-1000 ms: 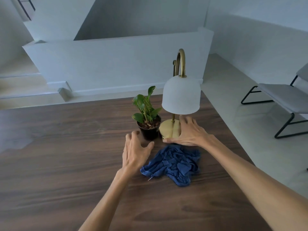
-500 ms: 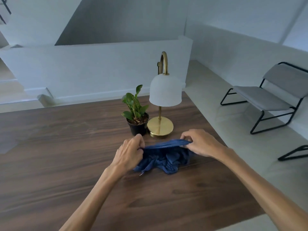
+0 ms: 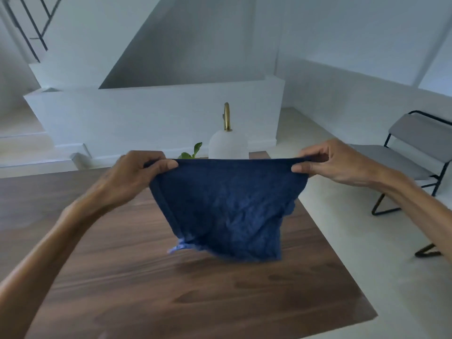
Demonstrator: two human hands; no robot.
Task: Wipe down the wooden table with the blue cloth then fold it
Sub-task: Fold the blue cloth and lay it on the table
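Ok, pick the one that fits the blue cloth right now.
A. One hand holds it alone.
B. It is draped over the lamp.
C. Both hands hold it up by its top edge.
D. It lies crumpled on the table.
C: the left hand and right hand each pinch a top corner of the blue cloth, which hangs spread between them.

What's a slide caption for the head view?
Both hands hold the blue cloth stretched above the wooden table.

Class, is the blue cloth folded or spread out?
Spread: left hand and right hand stretch the blue cloth by its top corners.

No text, label or number can be read anywhere (cloth and lamp included)
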